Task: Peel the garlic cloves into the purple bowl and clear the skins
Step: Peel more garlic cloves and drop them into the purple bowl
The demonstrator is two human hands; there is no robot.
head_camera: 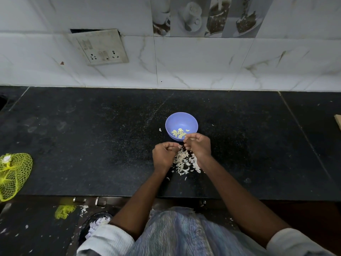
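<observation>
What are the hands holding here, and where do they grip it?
Both hands, left hand and right hand, are curled above the garlic skins; what they pinch is too small to tell.

Black speckled stone worktop [92, 145], seam lines left and right. White marble-look wall tiles [203, 61] behind, grey veins. Grubby socket plate [102, 47] upper left, hanging askew. Picture tiles [206, 15] with cups and desserts, top centre. Yellow net bag [13, 174] at left edge. Dark floor [27, 237] below, littered with white scraps. Light dim, even.

Dim, even light; soft sheen on wall tiles [203, 67]; wide-angle bending at edges; lower edge blurred.
</observation>
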